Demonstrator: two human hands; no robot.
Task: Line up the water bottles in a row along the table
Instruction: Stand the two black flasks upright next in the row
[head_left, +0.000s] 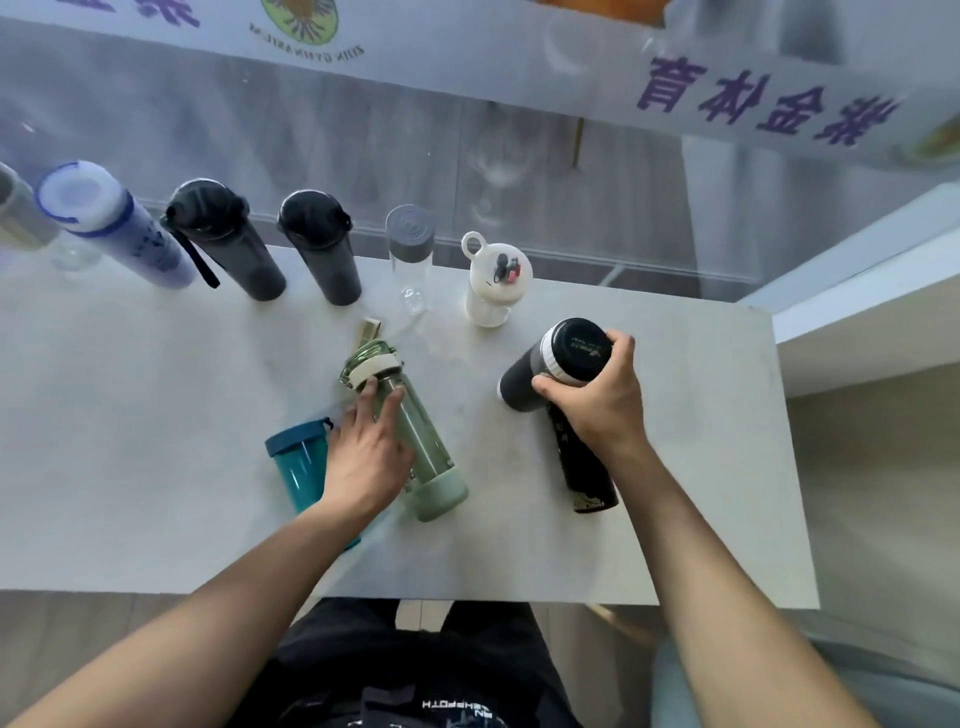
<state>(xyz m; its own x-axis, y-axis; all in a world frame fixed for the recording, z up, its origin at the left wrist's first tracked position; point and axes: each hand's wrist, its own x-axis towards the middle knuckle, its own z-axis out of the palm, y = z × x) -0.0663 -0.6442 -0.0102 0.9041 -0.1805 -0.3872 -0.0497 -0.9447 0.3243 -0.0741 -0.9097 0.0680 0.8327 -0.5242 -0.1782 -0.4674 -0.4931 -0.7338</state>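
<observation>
Our right hand (597, 395) clamps the black flask (561, 358); our left hand (371, 447) wraps the green bottle (415, 431). Swinging either risks toppling the white bottle (493, 280) just beyond.

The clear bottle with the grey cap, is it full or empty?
Empty, it seems: the clear bottle shows the table straight through its wall, with no water line visible.

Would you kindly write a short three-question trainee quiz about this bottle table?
1. True or false: the right hand grips the dark flask.
2. Which bottle does the left hand touch: A teal cup, B green bottle, C white bottle?
3. Fill in: the clear bottle has a ___ cap.

Key: 1 true; 2 B; 3 grey.
</observation>
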